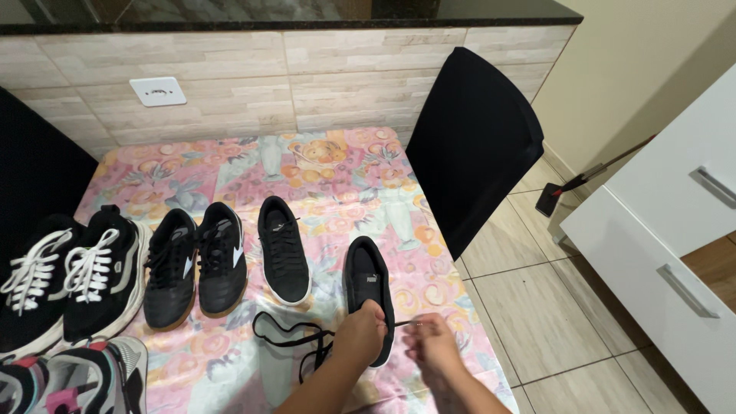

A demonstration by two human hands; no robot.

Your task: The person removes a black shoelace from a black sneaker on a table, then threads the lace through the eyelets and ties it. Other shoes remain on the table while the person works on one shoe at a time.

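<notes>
On the floral tablecloth (337, 176), a limp black lace (287, 333) is pinched by the left hand (360, 333) and right hand (433, 349) at the light black sneaker (368, 287); it is best gripped near its ends.

The floral-print plastic cloth on the table (337, 184) has a slight sheen. The black lace-less sneaker with white sole (368, 295) looks like matt suede, same as its laced twin (282, 249) at 10 o'clock from it. The loose flat black woven lace (285, 337) is dull fabric. The chair's black cloth cover (471, 146) is matt, the beige floor tiles (537, 307) smooth and semi-gloss, the white drawer fronts (659, 253) satin with brushed metal handles.
</notes>
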